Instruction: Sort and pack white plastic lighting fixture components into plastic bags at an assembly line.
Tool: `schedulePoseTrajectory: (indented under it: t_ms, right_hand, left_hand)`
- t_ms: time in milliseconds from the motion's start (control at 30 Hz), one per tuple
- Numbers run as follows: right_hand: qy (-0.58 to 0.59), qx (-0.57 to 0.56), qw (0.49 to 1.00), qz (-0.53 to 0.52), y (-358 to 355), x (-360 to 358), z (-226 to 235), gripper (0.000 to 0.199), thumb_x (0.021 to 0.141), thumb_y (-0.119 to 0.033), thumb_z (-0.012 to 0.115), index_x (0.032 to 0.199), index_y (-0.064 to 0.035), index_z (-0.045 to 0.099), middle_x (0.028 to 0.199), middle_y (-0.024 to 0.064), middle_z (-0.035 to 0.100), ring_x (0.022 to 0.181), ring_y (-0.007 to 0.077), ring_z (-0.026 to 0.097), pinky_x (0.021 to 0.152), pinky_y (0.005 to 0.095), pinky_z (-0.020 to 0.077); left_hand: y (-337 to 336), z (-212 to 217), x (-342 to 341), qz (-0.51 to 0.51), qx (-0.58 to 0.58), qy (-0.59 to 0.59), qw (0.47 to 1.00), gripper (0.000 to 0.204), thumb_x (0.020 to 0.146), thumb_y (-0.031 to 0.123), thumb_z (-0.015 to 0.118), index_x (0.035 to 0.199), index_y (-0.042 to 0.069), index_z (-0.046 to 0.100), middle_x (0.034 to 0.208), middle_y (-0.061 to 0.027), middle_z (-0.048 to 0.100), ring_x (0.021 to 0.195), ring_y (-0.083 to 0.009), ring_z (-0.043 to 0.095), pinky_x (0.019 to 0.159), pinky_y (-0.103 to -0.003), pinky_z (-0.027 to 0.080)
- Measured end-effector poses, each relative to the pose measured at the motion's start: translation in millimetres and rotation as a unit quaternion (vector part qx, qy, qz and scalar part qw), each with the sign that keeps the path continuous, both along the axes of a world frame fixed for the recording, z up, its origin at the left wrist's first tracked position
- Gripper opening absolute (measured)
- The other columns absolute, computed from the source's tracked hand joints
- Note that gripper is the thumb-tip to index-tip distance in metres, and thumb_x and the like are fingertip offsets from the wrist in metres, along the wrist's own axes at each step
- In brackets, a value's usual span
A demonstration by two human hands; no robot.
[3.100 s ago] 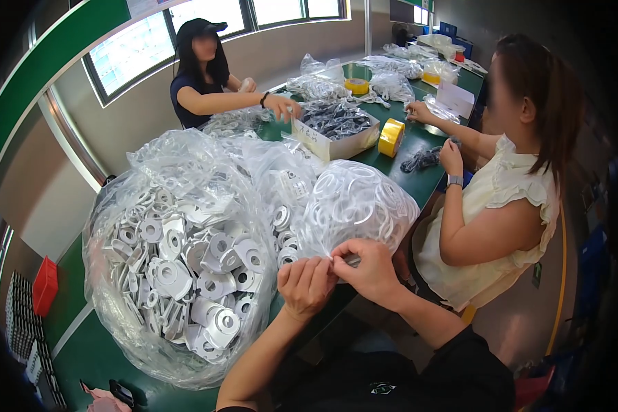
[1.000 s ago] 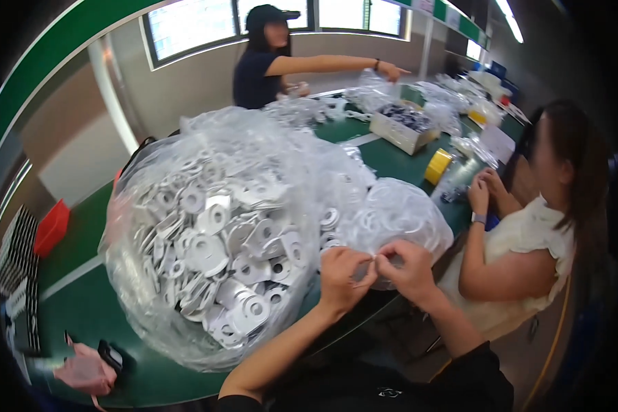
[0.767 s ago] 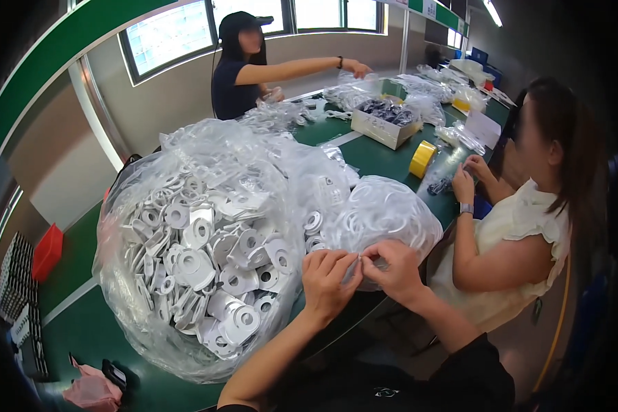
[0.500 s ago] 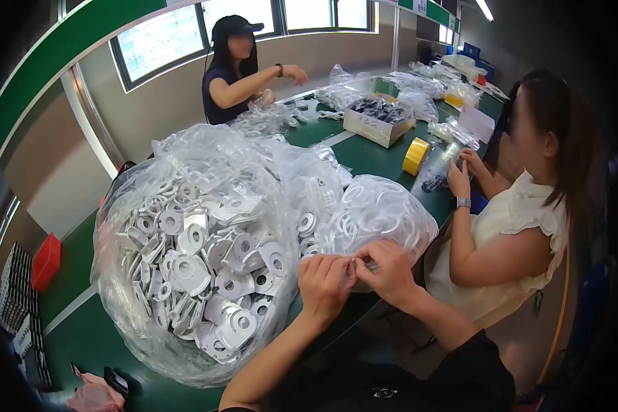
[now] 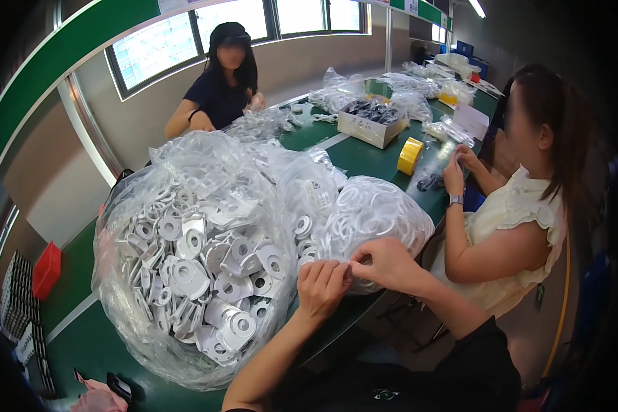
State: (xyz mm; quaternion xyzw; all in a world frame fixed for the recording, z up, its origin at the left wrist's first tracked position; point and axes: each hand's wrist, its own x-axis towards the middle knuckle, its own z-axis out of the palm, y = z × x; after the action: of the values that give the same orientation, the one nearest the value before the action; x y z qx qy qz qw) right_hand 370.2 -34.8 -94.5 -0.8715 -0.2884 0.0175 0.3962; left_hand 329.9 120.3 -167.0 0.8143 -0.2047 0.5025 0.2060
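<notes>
My left hand (image 5: 323, 285) and my right hand (image 5: 386, 264) meet at the table's near edge, their fingertips pinched close together. Whatever lies between them is too small or hidden to make out. Just beyond my hands rests a clear plastic bag (image 5: 378, 216) packed with white rings. To the left of my hands a large open clear bag (image 5: 127, 323) spreads over the table, filled with flat white plastic pieces (image 5: 189, 275) that have round holes. More white pieces show in a smaller clear bag (image 5: 309, 196) between the two.
Across the green table (image 5: 340, 154) sits a person (image 5: 216, 96) in a dark cap; another in a cream top (image 5: 501, 240) works at my right. Further off stand a white box (image 5: 371, 127) of dark parts and a yellow tape roll (image 5: 410, 156). A red bin (image 5: 47, 270) lies left.
My right hand has turned, its back now more upward, with the fingertips still against the left. The person across has lowered a raised arm toward the left.
</notes>
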Motion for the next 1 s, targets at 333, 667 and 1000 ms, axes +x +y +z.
schedulePoseTrajectory:
  t_ms: [333,667,1000]
  right_hand:
    - [-0.001,0.036,0.999,-0.006,4,6,-14,0.014,0.074,-0.012,0.063,0.078,0.0011,0.066,0.067,0.0101,0.064,0.062,0.0156,0.06,0.06,0.0277,0.0475]
    - [-0.121,-0.005,0.991,-0.063,7,3,-23,0.008,0.071,-0.005,0.065,0.072,0.0025,0.062,0.066,0.015,0.061,0.06,0.0224,0.061,0.059,0.0307,0.0463]
    - [-0.151,-0.042,0.986,-0.062,6,5,-33,0.009,0.068,-0.003,0.065,0.07,0.0035,0.059,0.065,0.0154,0.06,0.06,0.024,0.06,0.058,0.0318,0.0452]
  left_hand:
    - [-7,-8,-2,-0.024,-0.09,0.046,0.995,0.027,0.075,0.011,0.067,0.1,0.005,0.06,0.084,-0.0081,0.06,0.077,-0.0244,0.059,0.069,-0.037,0.043]
    - [-24,-3,0,0.073,-0.029,0.121,0.99,0.006,0.072,0.012,0.053,0.072,0.006,0.054,0.068,-0.0091,0.052,0.068,-0.0238,0.052,0.066,-0.035,0.041]
    - [-30,-8,1,0.155,0.088,0.104,0.978,0.008,0.07,0.013,0.054,0.069,0.006,0.055,0.066,-0.0076,0.051,0.068,-0.0206,0.052,0.066,-0.031,0.039]
